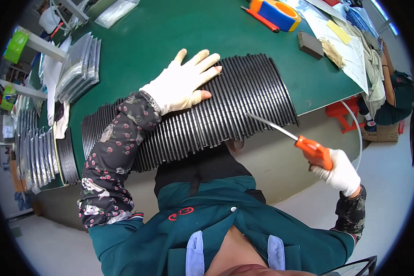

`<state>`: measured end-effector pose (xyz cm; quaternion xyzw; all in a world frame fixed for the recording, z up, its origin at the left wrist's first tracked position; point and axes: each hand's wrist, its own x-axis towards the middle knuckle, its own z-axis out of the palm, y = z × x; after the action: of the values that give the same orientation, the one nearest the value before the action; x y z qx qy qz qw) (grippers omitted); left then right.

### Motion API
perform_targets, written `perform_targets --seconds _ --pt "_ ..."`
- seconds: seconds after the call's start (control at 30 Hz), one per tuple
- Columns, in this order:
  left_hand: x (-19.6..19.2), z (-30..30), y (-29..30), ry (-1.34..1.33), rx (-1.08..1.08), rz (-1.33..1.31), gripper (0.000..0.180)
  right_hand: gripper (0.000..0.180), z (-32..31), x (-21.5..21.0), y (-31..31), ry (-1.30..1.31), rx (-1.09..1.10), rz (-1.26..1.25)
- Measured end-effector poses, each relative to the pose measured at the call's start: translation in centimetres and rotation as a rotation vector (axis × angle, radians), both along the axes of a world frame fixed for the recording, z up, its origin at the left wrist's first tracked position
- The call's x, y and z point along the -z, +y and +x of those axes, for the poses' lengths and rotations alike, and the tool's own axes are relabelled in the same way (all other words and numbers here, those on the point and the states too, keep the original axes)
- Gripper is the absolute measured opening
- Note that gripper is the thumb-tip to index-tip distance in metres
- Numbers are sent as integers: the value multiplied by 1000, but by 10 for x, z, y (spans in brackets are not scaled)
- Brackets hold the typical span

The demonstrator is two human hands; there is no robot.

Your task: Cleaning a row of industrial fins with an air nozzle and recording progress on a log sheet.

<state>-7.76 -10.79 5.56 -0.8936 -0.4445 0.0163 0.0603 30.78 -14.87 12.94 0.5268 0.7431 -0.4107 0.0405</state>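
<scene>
A long row of thin black rods point(257, 87), set side by side, lies along the front of the green table. My left hand point(184, 85), in a white glove with some bare fingertips, rests on the row's far side with fingers spread. Off to the right, my right hand point(338, 172), also gloved, is wrapped round the orange handle of a screwdriver point(315, 152). Its metal shaft points left over the row, with the tip near the rods; whether it touches them I cannot tell.
Clear plastic packs point(80, 66) stand stacked at the left. On the far right lie a blue-and-orange tape roll point(276, 14), a red pen point(261, 19), a dark block point(311, 45) and papers point(352, 64). A red stool point(342, 112) and another person point(395, 101) are beyond the right edge.
</scene>
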Motion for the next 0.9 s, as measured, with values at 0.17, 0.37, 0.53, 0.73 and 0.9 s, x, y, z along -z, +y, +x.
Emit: perform_targets --seconds 0.17,0.37,0.53,0.73,0.9 --pt "-5 35 20 -69 75 27 60 14 15 -1 -6 13 0 -45" --pt "12 50 22 -110 113 1 55 17 28 -2 -8 -36 79 -69" --pt "15 48 27 -113 115 19 58 19 33 1 -8 -33 44 -61" --pt "4 52 33 -137 129 19 58 19 36 -6 -2 -72 146 -112" --pt "0 49 20 -166 105 -78 56 22 28 2 17 196 207 66"
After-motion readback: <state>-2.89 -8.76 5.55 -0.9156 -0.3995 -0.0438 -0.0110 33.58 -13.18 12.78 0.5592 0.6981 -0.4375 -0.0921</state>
